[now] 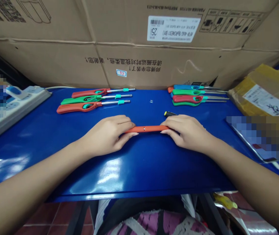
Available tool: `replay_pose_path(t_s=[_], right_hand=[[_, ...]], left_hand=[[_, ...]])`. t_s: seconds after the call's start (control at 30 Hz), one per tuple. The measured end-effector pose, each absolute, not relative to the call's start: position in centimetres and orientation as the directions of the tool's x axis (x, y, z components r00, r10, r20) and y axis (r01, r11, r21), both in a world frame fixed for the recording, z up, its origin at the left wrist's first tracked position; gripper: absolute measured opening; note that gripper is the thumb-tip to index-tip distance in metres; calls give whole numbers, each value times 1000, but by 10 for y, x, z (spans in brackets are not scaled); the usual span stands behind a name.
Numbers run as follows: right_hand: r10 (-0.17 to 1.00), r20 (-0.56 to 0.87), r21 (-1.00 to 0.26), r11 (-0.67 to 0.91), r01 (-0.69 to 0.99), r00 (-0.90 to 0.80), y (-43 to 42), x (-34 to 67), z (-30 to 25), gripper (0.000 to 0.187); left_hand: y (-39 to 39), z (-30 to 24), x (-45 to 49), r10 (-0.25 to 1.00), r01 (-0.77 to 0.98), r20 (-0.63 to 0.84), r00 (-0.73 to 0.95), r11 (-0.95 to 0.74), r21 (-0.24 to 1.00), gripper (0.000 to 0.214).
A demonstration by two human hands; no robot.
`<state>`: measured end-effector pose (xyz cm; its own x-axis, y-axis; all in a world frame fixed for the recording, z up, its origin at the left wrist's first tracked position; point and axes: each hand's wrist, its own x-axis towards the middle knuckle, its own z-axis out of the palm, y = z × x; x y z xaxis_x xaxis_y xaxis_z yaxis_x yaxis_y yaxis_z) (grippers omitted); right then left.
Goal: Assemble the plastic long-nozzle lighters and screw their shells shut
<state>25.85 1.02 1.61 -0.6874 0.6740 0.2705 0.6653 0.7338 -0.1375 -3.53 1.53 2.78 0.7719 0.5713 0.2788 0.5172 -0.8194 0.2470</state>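
Observation:
Both of my hands hold one orange lighter [151, 129], seen edge-on and level above the blue table [134, 179]. My left hand [111, 133] pinches its left end between thumb and fingers. At the other end, my right hand [186, 132] grips it the same way. A small dark slot shows midway along the orange body; its ends are hidden by my fingers. Just behind my right hand lies a black handle with a yellow tip [169, 114], mostly covered.
Back left lie an orange long-neck lighter [80, 107], a green one [79, 99] and a red-orange one [88, 93]. Several more lighters [188, 98] are piled back right. A power strip [14, 104] stands left; a phone [257, 140] and taped box [264, 94] are right. Cardboard [129, 32] walls the back.

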Motion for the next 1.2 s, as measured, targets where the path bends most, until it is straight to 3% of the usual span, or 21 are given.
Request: replay_pose_path(t_s=[0.07,0.13,0.23,0.33,0.4,0.47,0.53,0.6,0.7,0.93,1.2], right_hand=[[688,259,-143,722,677,-678,10,258,18,26],[691,261,-184,721,668,-674,10,257,21,26],[651,292,-244,759,604,-701,6,255,24,30],[598,323,-216,801,558,-734,2,252,24,46],[587,324,-183,809,559,-742,1,251,22,43],[594,329,-180,802,569,-734,1,251,21,37],[608,338,-211,793,571,-719,2,251,20,36],[614,335,-237,789,567,-714,2,251,20,36],[591,313,-262,806,530,-744,-1,249,20,36],[580,287,-377,800,466,-763,-6,244,18,32],[607,285,-285,793,539,-742,-5,248,22,36]], left_hand=[[14,30,-33,629,523,249,737,-763,380,30],[13,31,-29,722,512,168,671,-615,599,32],[13,29,-22,809,400,-95,580,-181,898,39],[11,24,-15,800,232,-287,527,190,954,41],[9,22,-12,803,142,-291,520,255,956,40],[7,20,-12,827,134,-178,534,125,983,38],[5,19,-13,835,186,29,549,-156,970,35],[3,17,-15,792,234,234,564,-425,874,29],[1,15,-17,683,227,392,616,-630,742,25],[-2,16,-17,596,213,432,677,-720,660,27],[2,14,-17,624,214,452,638,-707,673,23]])
